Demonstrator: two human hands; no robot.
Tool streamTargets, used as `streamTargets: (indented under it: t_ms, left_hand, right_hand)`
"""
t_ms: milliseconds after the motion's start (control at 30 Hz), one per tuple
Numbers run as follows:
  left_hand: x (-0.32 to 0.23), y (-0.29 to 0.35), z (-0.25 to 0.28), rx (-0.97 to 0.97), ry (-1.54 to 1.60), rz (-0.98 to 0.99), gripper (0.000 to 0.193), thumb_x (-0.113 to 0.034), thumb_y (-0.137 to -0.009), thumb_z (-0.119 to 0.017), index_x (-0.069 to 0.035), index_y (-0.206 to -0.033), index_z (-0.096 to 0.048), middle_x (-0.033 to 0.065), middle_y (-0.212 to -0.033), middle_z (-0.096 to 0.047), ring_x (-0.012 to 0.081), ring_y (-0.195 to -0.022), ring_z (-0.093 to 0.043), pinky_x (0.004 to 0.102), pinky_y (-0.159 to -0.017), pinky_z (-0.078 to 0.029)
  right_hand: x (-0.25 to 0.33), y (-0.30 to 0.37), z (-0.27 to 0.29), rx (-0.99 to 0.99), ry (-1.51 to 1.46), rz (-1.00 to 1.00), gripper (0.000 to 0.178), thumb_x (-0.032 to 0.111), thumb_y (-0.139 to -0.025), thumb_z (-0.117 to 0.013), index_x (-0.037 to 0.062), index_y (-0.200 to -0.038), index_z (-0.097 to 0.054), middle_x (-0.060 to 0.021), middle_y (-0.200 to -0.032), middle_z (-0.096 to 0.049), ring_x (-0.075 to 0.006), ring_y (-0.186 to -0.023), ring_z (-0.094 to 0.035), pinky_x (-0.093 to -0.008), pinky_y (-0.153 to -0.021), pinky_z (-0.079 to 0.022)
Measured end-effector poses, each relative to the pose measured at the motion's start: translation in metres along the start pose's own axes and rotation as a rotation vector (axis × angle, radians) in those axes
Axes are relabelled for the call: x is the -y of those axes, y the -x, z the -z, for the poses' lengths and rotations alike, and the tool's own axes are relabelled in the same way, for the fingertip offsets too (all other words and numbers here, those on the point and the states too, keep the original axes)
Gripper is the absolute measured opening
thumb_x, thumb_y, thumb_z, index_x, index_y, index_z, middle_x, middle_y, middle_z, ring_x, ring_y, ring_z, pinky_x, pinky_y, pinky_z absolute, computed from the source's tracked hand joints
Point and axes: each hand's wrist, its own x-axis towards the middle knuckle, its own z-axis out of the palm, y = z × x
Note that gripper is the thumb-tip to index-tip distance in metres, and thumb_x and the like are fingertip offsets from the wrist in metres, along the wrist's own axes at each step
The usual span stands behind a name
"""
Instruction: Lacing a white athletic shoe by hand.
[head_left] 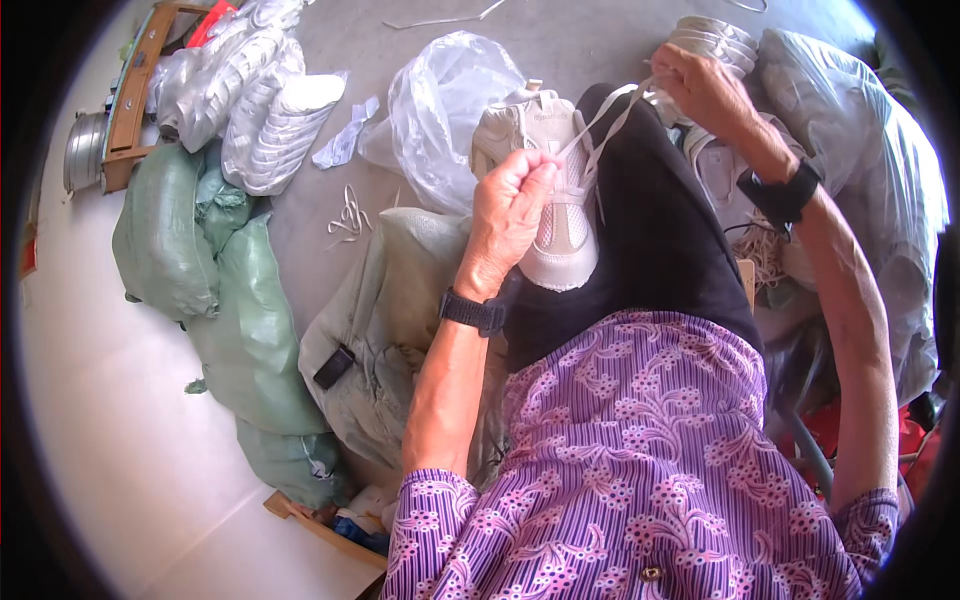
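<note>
A beige-white sneaker (560, 262) rests on my lap, its toe pointing toward me. Pale flat shoelace (612, 128) runs from its eyelets up to the right. My right hand (705, 95) pinches that lace and holds it stretched away from the shoe. Over the left side of the sneaker, my left hand (508, 218) is closed, thumb and fingers pressed together on the lace near the eyelets. The fingers cover part of the lacing there.
Clear plastic bag (440, 105) lies beyond the sneaker. Stacked white shoes in plastic (285, 125) and green sacks (245, 320) stand left. More shoes (715, 42), a bundle of laces (762, 250) and a big plastic bag (850, 130) are right. A black device (334, 368) sits on a pale sack.
</note>
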Motion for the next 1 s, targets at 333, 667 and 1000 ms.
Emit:
streamTargets:
  t_ms: [333, 667, 1000]
  left_hand:
    - [-0.045, 0.007, -0.005, -0.109, 0.019, -0.034, 0.023, -0.026, -0.095, -0.055, -0.004, -0.101, -0.061, -0.0014, -0.074, -0.056, 0.0027, -0.052, -0.046, 0.0183, -0.048, -0.041]
    - [-0.037, 0.013, -0.010, -0.074, 0.079, 0.004, 0.031, -0.033, -0.096, -0.052, -0.004, -0.101, -0.062, 0.0018, -0.080, -0.064, 0.0050, -0.058, -0.052, 0.0207, -0.055, -0.044]
    - [-0.021, 0.012, -0.007, -0.097, 0.247, 0.077, 0.026, -0.030, -0.095, -0.056, -0.004, -0.096, -0.060, 0.0012, -0.077, -0.061, 0.0063, -0.060, -0.055, 0.0201, -0.054, -0.044]
  right_hand:
    - [0.094, 0.029, 0.001, 0.369, -0.554, 0.043, 0.024, 0.021, -0.094, -0.051, -0.0007, -0.101, -0.059, -0.0212, -0.086, -0.064, -0.0360, -0.086, -0.063, -0.0395, -0.074, -0.049]
    - [0.120, 0.034, 0.011, 0.349, -0.716, -0.135, 0.024, 0.016, -0.094, -0.053, -0.0029, -0.106, -0.059, -0.0112, -0.081, -0.064, -0.0164, -0.074, -0.062, -0.0303, -0.069, -0.049]
    - [0.121, 0.040, -0.001, 0.329, -0.646, -0.096, 0.023, 0.013, -0.091, -0.054, -0.0027, -0.107, -0.062, -0.0125, -0.080, -0.067, -0.0168, -0.065, -0.064, -0.0294, -0.063, -0.052]
